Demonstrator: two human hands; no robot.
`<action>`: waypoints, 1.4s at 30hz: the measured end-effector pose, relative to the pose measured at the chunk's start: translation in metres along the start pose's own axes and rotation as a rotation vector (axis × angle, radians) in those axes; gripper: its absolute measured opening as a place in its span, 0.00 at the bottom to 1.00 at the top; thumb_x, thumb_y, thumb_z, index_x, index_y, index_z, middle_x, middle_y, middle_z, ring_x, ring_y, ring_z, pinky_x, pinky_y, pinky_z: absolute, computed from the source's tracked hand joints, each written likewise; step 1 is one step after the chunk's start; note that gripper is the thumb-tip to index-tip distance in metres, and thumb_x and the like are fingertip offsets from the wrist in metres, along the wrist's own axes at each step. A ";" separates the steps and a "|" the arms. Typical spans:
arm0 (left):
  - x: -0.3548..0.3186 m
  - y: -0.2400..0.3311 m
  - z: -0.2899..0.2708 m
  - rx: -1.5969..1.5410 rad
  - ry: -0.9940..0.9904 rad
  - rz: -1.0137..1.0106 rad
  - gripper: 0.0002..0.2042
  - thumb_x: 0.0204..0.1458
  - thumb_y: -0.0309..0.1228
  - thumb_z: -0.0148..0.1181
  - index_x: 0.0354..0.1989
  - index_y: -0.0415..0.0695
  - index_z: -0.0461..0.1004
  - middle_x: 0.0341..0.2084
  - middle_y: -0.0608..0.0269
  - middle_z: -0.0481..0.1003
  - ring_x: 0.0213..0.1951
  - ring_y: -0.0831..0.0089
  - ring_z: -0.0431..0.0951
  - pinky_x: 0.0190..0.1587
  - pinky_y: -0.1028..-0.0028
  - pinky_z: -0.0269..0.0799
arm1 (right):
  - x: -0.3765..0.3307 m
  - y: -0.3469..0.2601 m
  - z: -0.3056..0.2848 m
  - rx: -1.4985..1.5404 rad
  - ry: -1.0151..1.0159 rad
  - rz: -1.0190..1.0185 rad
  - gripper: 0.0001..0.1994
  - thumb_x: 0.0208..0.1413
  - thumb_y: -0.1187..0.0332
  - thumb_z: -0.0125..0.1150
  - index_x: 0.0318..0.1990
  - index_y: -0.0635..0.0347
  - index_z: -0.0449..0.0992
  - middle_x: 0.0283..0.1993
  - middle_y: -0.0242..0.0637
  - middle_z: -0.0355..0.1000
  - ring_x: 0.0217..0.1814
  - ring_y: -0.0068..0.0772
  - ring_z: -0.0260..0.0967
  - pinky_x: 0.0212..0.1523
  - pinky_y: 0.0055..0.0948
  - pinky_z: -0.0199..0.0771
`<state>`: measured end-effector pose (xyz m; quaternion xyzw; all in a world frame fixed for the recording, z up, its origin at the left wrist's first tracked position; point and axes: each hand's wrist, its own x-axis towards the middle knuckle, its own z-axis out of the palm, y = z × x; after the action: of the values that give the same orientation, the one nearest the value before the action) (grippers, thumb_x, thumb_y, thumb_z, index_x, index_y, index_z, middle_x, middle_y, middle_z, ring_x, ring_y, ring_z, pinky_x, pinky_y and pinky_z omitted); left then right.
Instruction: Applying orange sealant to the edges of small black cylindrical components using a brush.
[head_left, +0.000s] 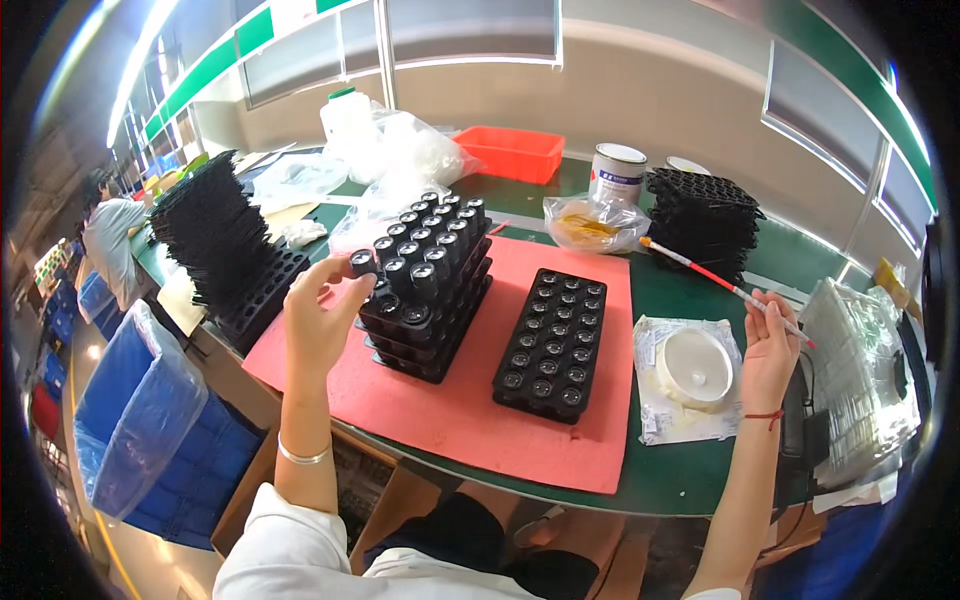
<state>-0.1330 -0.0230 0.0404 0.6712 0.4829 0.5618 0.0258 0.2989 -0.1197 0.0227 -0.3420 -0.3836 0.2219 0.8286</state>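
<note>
My left hand (322, 312) pinches a small black cylinder with a glassy top (362, 262) between thumb and fingers. It is at the near left corner of a stack of black trays (428, 350), whose top tray carries several like cylinders standing upright. To the right lies a single black tray (547, 392) with glassy round pieces in its rows of holes. My right hand (768, 340) is closed around a slim red-and-white brush (708, 277), its tan tip pointing up and left. Below the brush, a round white dish (697, 365) rests on a printed sheet (660, 425).
A pink mat (460, 430) covers part of the green table (665, 490). Stacks of black trays (205, 235) stand left and back right. Behind are a red bin (515, 155), a paint can (617, 178) and plastic bags (590, 228). A lined blue bin (150, 420) stands left; a co-worker (110, 235) is farther off.
</note>
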 end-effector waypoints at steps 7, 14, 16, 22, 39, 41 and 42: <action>0.009 -0.021 0.004 -0.027 -0.131 0.070 0.09 0.40 0.26 0.58 0.28 0.33 0.71 0.26 0.66 0.70 0.26 0.82 0.69 0.28 0.83 0.61 | -0.001 -0.004 -0.003 -0.008 0.016 -0.009 0.09 0.51 0.70 0.50 0.40 0.61 0.68 0.40 0.39 0.69 0.40 0.25 0.68 0.40 0.18 0.66; 0.015 -0.023 0.006 0.032 -0.122 0.044 0.10 0.36 0.29 0.61 0.26 0.36 0.73 0.30 0.59 0.72 0.34 0.67 0.71 0.38 0.74 0.63 | -0.001 -0.001 -0.006 -0.002 -0.015 0.002 0.10 0.51 0.70 0.50 0.40 0.63 0.68 0.40 0.40 0.69 0.40 0.27 0.68 0.40 0.18 0.66; 0.017 -0.026 0.004 0.025 -0.146 0.055 0.10 0.36 0.29 0.60 0.26 0.35 0.73 0.31 0.58 0.72 0.35 0.67 0.71 0.38 0.74 0.63 | -0.001 -0.002 -0.002 -0.020 -0.013 0.001 0.09 0.51 0.70 0.50 0.39 0.63 0.68 0.40 0.40 0.69 0.40 0.27 0.68 0.40 0.18 0.66; 0.026 -0.014 -0.007 0.204 -0.197 0.192 0.11 0.34 0.30 0.61 0.25 0.35 0.72 0.29 0.58 0.72 0.32 0.65 0.71 0.39 0.74 0.62 | -0.003 -0.004 0.005 0.008 0.008 -0.001 0.10 0.51 0.70 0.51 0.39 0.65 0.68 0.39 0.43 0.69 0.39 0.26 0.68 0.40 0.17 0.67; -0.046 0.138 0.100 0.306 -0.816 0.573 0.40 0.38 0.53 0.55 0.51 0.32 0.53 0.46 0.41 0.61 0.44 0.48 0.66 0.45 0.63 0.63 | 0.003 -0.009 -0.015 -0.100 0.026 -0.144 0.09 0.49 0.69 0.52 0.36 0.65 0.71 0.34 0.37 0.71 0.36 0.21 0.69 0.35 0.15 0.66; -0.043 0.135 0.121 0.412 -0.858 0.484 0.44 0.37 0.60 0.49 0.52 0.33 0.51 0.47 0.41 0.60 0.43 0.47 0.67 0.44 0.62 0.64 | 0.004 -0.003 -0.016 -0.121 0.024 -0.178 0.10 0.49 0.69 0.53 0.36 0.66 0.71 0.33 0.36 0.71 0.34 0.20 0.68 0.34 0.14 0.66; -0.038 0.134 0.128 0.486 -0.874 0.429 0.44 0.37 0.61 0.48 0.53 0.34 0.50 0.47 0.41 0.60 0.42 0.46 0.67 0.43 0.61 0.65 | 0.006 -0.004 -0.013 -0.158 0.013 -0.208 0.09 0.49 0.69 0.53 0.35 0.66 0.71 0.33 0.37 0.71 0.34 0.21 0.68 0.33 0.14 0.66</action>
<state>0.0529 -0.0549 0.0432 0.9124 0.3953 0.0953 -0.0468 0.3130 -0.1239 0.0220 -0.3660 -0.4280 0.1019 0.8200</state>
